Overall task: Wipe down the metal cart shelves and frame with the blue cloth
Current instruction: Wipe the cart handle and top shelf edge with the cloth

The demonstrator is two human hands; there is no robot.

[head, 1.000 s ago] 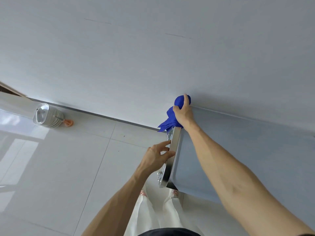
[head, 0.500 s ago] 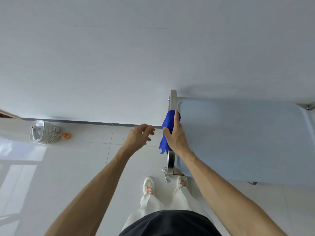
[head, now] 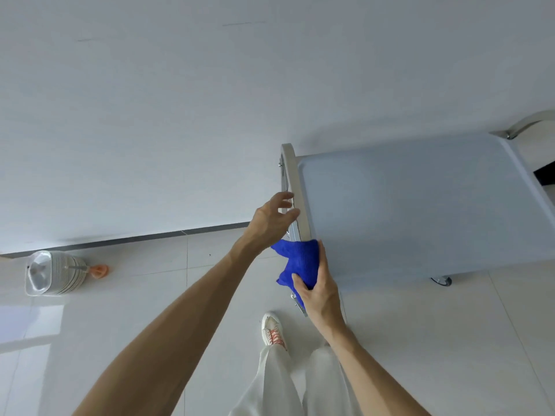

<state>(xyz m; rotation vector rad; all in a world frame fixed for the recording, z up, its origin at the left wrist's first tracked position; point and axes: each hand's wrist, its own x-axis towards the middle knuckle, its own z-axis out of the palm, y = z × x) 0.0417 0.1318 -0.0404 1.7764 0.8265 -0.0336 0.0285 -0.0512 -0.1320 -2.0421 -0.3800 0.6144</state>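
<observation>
The person is wearing loose white trousers (head: 279, 382), a dark top edge being absent from view, and a white shoe (head: 272, 328) with orange laces; both forearms are showing bare.

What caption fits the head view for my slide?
Right hand presses blue cloth on cart frame's near corner; left hand reaches for rail.

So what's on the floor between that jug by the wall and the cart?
In the head view, only bare white tile floor lies between the jug and the cart; the left forearm crosses above it.
</observation>
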